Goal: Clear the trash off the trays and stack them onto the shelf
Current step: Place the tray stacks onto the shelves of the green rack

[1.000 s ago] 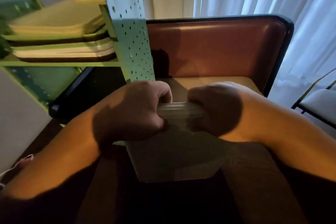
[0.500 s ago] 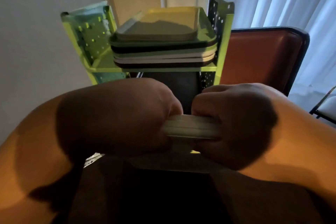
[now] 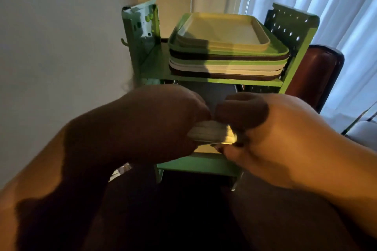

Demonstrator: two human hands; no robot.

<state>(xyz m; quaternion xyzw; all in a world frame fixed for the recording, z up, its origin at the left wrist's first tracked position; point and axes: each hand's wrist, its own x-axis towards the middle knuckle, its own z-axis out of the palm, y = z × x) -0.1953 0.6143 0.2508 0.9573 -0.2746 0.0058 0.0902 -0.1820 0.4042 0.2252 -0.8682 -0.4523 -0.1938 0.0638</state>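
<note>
before the green shelf (image 3: 222, 82), left hand (image 3: 146, 122) and right hand (image 3: 263, 128) grip a pale tray edge (image 3: 210, 133) between them.

Green perforated shelf (image 3: 224, 81), cream, green, brown trays (image 3: 228, 55)

Dim room, warm cast. Cool daylight leaks through the curtain (image 3: 326, 6) upper right. Hard shadow covers the left hand (image 3: 146, 124) and half the right hand (image 3: 265, 134); bottom of frame nearly black. Wide-angle bending at edges, arms soft, stacked trays (image 3: 226, 47) reasonably sharp.
</note>
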